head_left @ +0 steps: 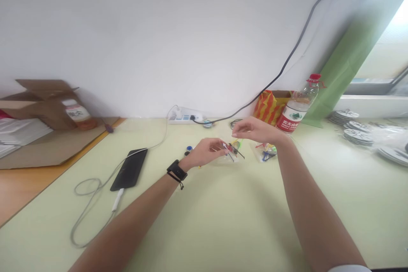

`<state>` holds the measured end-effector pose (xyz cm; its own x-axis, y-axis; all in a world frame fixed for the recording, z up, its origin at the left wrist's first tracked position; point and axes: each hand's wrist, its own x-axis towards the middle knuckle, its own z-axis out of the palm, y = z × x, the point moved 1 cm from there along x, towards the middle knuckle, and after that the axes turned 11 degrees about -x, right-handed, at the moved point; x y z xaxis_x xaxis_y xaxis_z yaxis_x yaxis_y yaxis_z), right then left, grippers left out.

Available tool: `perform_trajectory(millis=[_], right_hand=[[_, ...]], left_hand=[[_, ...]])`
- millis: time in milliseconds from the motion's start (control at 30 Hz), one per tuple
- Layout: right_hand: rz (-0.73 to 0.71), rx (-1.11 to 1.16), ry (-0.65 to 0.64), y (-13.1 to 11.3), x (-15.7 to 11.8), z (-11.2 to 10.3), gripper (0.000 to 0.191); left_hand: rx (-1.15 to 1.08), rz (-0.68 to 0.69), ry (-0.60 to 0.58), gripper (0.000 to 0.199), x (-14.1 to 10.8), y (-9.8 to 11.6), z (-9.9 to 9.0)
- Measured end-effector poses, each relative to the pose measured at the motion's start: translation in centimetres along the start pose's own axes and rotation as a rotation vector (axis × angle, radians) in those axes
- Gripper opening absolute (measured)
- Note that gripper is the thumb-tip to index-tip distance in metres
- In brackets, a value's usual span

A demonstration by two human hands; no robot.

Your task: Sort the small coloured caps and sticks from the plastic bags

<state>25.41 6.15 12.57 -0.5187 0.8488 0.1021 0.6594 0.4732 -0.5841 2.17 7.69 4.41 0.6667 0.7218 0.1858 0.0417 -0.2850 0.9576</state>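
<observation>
My left hand (207,152), with a black band on its wrist, is closed at the edge of a small clear plastic bag (228,159) low over the table. Small coloured plastic pieces (235,148), some red, yellow and dark, show in and around the bag. My right hand (255,129) hovers above and to the right of it, thumb and fingertips drawn together; whatever they pinch is too small to tell. Below the right hand lies a second clear bag (268,152) with red, blue and green pieces. Blue and black round pieces (189,148) sit just beyond my left wrist.
A black phone (129,170) on a white cable lies left. A power strip (185,116) stands against the wall. At right are a large water bottle (295,108), a red-yellow bag (270,108) and stacked discs (358,136). A cardboard box (47,106) and a drink bottle (79,114) stand far left.
</observation>
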Motion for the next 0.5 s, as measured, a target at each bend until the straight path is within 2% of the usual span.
perform_trajectory(millis=[300, 433, 500], right_hand=[[-0.012, 0.095, 0.181, -1.0, -0.3, -0.3, 0.037], [-0.003, 0.109, 0.302, -1.2, -0.5, -0.6, 0.038], [0.006, 0.093, 0.337, -0.9, -0.5, -0.7, 0.037]], left_hand=[[-0.125, -0.085, -0.083, 0.048, -0.3, -0.2, 0.4], [-0.207, -0.191, -0.144, 0.052, -0.3, -0.8, 0.8], [-0.170, -0.259, -0.149, 0.054, -0.3, -1.3, 1.0]])
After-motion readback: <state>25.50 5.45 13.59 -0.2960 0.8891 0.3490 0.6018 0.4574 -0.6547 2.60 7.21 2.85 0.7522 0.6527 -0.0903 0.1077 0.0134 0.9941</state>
